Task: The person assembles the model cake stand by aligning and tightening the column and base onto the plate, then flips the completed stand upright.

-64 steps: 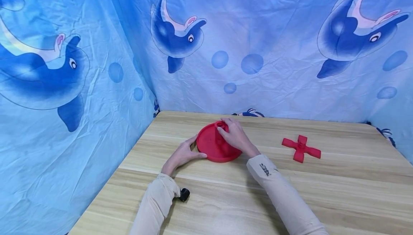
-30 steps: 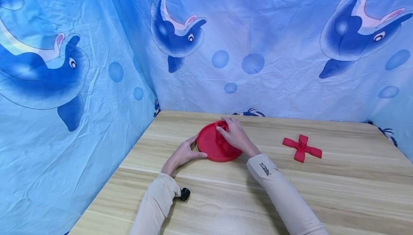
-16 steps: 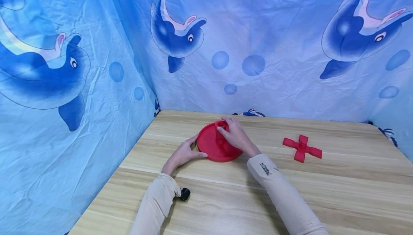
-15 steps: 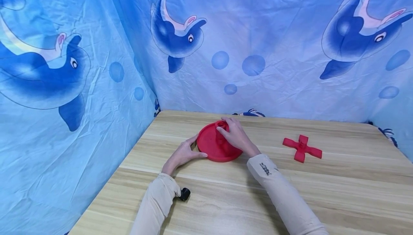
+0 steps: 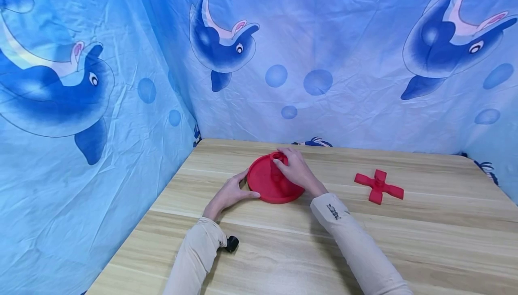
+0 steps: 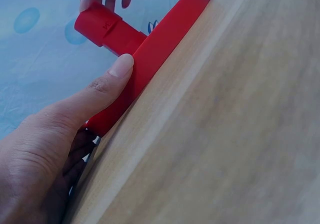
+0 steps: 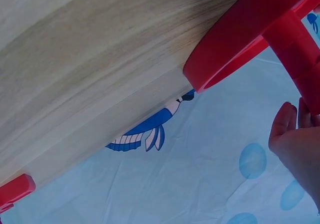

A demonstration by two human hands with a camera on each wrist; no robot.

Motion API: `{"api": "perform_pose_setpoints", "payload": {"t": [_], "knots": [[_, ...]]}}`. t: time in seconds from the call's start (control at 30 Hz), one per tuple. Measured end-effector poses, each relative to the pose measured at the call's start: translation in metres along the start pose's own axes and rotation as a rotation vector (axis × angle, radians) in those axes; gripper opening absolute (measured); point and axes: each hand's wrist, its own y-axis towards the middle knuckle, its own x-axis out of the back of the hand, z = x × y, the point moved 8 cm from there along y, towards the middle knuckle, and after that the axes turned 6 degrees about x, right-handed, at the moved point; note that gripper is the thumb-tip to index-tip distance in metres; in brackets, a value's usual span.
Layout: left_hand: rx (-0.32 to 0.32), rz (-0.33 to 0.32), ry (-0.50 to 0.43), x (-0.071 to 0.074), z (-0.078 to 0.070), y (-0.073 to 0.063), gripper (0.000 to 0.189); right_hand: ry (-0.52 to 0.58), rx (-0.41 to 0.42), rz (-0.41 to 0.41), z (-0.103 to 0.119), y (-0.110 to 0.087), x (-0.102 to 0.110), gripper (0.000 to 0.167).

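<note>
A round, shallow red tray (image 5: 257,182) with a raised rim lies on the wooden table. From its floor rises a thick red post (image 5: 277,173), upright and hollow at the top. My left hand (image 5: 229,194) holds the tray's near left edge, its thumb pressed on the rim in the left wrist view. Around the post's upper end, my right hand (image 5: 298,172) grips with thumb and fingers; part of that grip is cut off in the right wrist view. A red four-armed cross piece (image 5: 379,187) with a raised centre lies apart, to the right.
The wooden table (image 5: 425,241) reaches back to a blue dolphin-print cloth (image 5: 348,119) hanging behind and along the left. A small black device (image 5: 231,243) sticks out of my left sleeve (image 5: 198,250), low over the table.
My right thumb has shifted very slightly to the right at the top of the post. The tray, my left hand and the cross piece stay where they were.
</note>
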Motion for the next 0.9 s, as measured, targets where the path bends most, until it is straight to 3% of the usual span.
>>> {"api": "perform_pose_setpoints", "payload": {"t": [0.2,0.5,0.9], "knots": [[0.004,-0.003,0.015,0.0001,0.0014,0.0003,0.102,0.0,-0.041,-0.015,-0.0018,-0.0013,-0.0007,0.056],[0.0,-0.002,0.014,0.0001,0.0024,0.0006,0.102,-0.008,-0.014,0.006,-0.0011,-0.0017,-0.0037,0.053],[-0.003,0.001,0.014,0.0,0.0038,-0.0008,0.101,-0.002,-0.044,-0.007,-0.003,-0.003,-0.0043,0.055]]}}
